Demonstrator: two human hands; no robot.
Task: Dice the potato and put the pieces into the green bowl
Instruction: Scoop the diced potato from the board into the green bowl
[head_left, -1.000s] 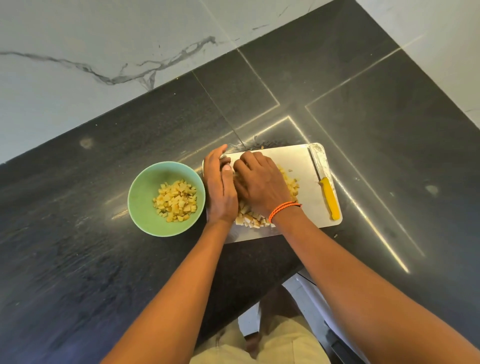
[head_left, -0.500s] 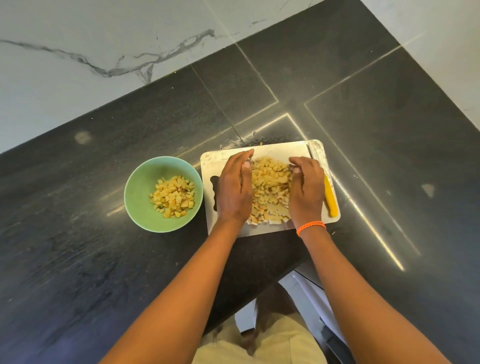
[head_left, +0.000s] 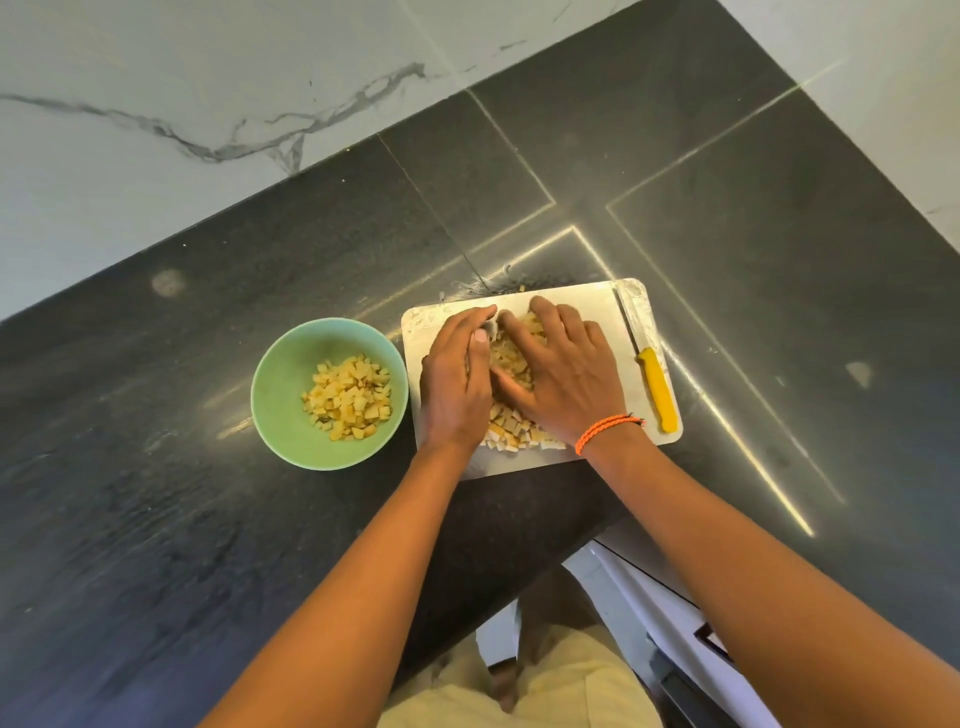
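Polished dark stone countertop (head_left: 156, 519); glossy veined marble wall (head_left: 156, 78); smooth green bowl (head_left: 280, 395); white cutting board (head_left: 613, 312), probably plastic; braided cord bracelet (head_left: 605, 431).

Both hands are on the board (head_left: 613, 312), the left hand (head_left: 454, 382) and right hand (head_left: 563, 376) cupped around a heap of potato dice (head_left: 511, 431). More dice sit in the green bowl (head_left: 280, 395) just left. The knife (head_left: 655, 387) lies along the board's right edge, on the dark tabletop (head_left: 208, 519).
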